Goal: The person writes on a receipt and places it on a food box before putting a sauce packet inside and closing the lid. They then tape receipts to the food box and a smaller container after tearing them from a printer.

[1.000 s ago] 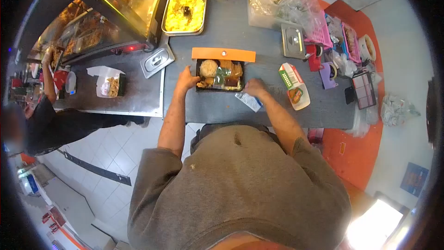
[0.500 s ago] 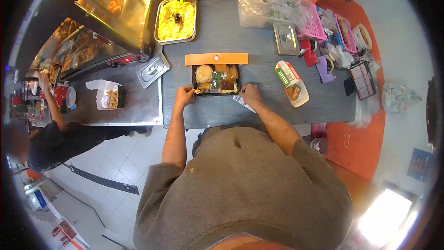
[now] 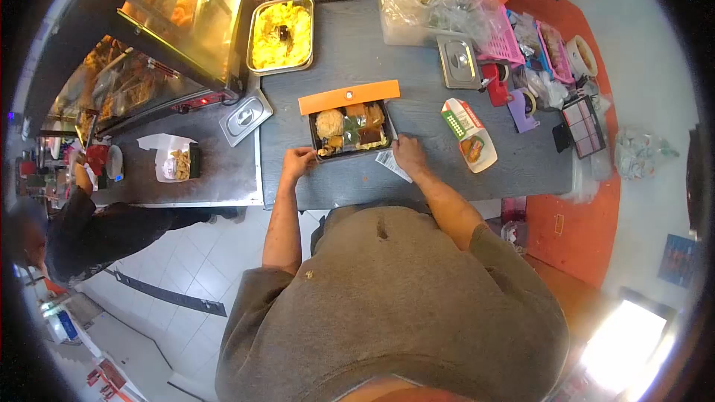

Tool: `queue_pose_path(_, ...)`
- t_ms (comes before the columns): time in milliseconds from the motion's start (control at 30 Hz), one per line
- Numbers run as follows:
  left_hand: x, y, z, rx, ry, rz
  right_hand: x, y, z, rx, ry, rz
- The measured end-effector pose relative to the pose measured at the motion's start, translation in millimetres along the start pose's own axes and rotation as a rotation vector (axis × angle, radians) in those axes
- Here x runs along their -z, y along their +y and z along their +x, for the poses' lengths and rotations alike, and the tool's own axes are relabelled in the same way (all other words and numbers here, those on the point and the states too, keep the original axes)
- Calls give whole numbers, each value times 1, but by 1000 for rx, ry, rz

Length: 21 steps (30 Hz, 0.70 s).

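A black meal tray (image 3: 359, 150) with rice, several food pieces and small packets lies on the grey counter, slightly tilted in its lie. An orange card strip (image 3: 320, 102) with a round mark runs along its far edge. At the tray's near left corner is my left hand (image 3: 299, 161), its fingers closed at the rim. My right hand (image 3: 409, 155) is at the near right corner, fingers bent against the side; its fingertips are partly hidden. A white printed paper (image 3: 390, 164) lies partly under the tray beside my right hand.
An open food carton (image 3: 477, 150) stands right. Behind are a pan of yellow food (image 3: 310, 46), two metal lids (image 3: 246, 116), a plastic-covered tub (image 3: 398, 28) and pink baskets (image 3: 509, 39). Left are a carton (image 3: 173, 165), a heated cabinet (image 3: 223, 52) and another person (image 3: 97, 238).
The tray and orange strip have turned slightly, left end nearer me. My hands have shifted slightly with the tray. The other person's arm has lowered.
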<state>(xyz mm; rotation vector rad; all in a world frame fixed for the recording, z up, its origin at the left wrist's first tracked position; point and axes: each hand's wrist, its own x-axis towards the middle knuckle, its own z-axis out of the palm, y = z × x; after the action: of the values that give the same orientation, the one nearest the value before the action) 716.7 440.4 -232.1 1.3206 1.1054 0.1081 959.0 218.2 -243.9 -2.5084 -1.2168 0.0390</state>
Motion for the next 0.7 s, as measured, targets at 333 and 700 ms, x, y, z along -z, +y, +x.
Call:
queue_pose_path(333,7,-20,16,-97,132,52,29,1,18,-320,-399,217)
queue_pose_path(700,14,102,14,-939,171,477,77,-20,106,33,40,451)
